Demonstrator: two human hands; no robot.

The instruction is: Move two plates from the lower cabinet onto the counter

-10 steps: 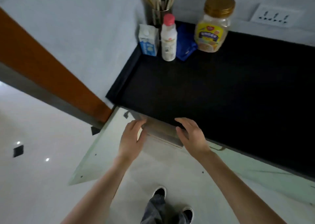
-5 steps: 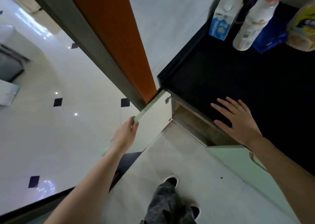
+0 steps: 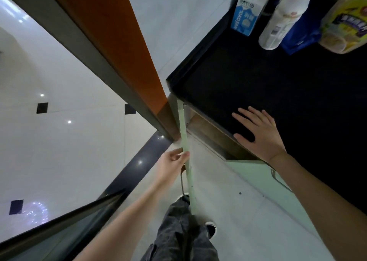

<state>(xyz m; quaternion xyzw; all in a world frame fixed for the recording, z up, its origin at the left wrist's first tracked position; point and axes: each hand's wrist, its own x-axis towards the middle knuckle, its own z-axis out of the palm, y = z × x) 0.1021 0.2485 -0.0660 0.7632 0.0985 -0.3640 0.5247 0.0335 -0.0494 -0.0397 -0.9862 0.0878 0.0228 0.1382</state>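
The lower cabinet's pale green left door (image 3: 186,157) stands swung out, seen edge-on. My left hand (image 3: 172,162) grips its top edge. The cabinet opening (image 3: 210,139) shows a brown inner frame below the counter edge; its inside is hidden and no plates are visible. My right hand (image 3: 260,133) lies flat, fingers spread, on the black counter (image 3: 278,93) near its front edge, holding nothing. The right cabinet door (image 3: 256,181) stays closed.
At the counter's back stand a blue-white carton (image 3: 246,12), a white bottle (image 3: 282,22), a blue pouch (image 3: 303,34) and a yellow-labelled jar (image 3: 345,28). An orange door frame (image 3: 119,42) runs left of the cabinet. My legs and shoes (image 3: 182,231) are on the tiled floor below.
My left hand has pulled the left cabinet door wider, from half open to edge-on. My right hand moved from the door's top edge onto the counter. The view tilted left.
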